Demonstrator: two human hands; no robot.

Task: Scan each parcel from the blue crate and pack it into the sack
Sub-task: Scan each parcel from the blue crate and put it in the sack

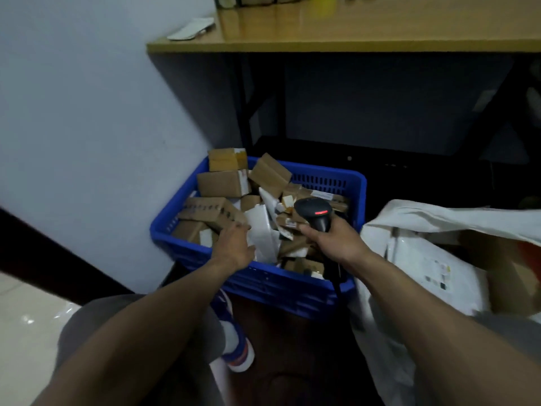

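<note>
Evidently reached the left hand (234, 244) into the blue crate (359, 183) for a white mailer (261, 225), fingers at its edge, clasp impossible to judge. Held the scanner (313, 210) clamped in the right hand (332, 240), fingers curled round its grip, above the parcels (224, 184), ready to read, with the sack (424, 213) open alongside.

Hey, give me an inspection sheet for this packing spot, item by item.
Surface: tiled floor, pale, glossy.
Job's things: blue crate heaped with cardboard parcels; white sack open at its right, parcels inside.
Clutter: white papers on the wooden table corner.
Hands: left hand reaches onto a white mailer, grip unclear; right hand holds scanner, red light on.
Cables: dark cable drops from the scanner over the crate's front.
Surroundings: table behind crate, wall left.
</note>
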